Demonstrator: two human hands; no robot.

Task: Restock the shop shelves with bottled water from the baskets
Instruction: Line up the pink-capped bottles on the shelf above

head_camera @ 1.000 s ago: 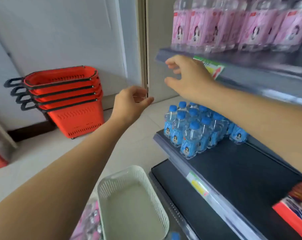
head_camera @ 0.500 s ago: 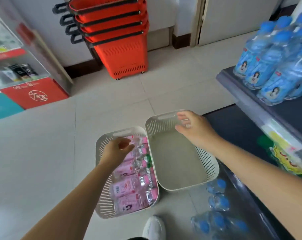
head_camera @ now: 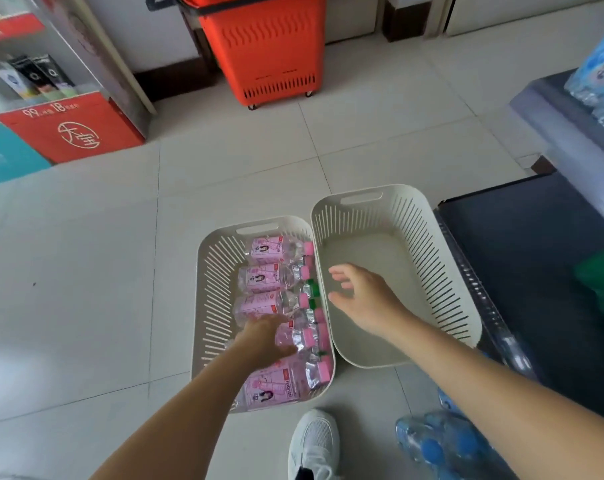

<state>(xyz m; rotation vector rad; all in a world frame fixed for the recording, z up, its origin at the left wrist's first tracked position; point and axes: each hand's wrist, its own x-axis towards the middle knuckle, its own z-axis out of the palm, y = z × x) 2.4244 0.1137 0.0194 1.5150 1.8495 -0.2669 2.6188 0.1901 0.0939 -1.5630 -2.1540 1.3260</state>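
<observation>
Two cream slotted baskets stand side by side on the tiled floor. The left basket (head_camera: 214, 271) holds several pink-labelled water bottles (head_camera: 264, 275) lying on their sides. My left hand (head_camera: 260, 339) reaches into it and curls round one pink bottle (head_camera: 302, 336), whose neck and cap stick out to the right of my fingers. The right basket (head_camera: 446, 268) has nothing in it. Above its left half my right hand (head_camera: 361, 297) hovers with fingers spread, holding nothing.
A dark bottom shelf (head_camera: 536, 258) lies right of the baskets, with blue-capped bottles (head_camera: 602, 74) on the shelf above. More blue bottles (head_camera: 442, 443) lie at the lower right, beside my white shoe (head_camera: 314, 441). Red shopping baskets (head_camera: 266, 53) stand at the back; a red display (head_camera: 68, 131) stands left.
My view dropped from the shelves to the floor baskets. My left hand went down into the left basket onto a pink bottle. My right hand left the empty basket's far rim and moved nearer.
</observation>
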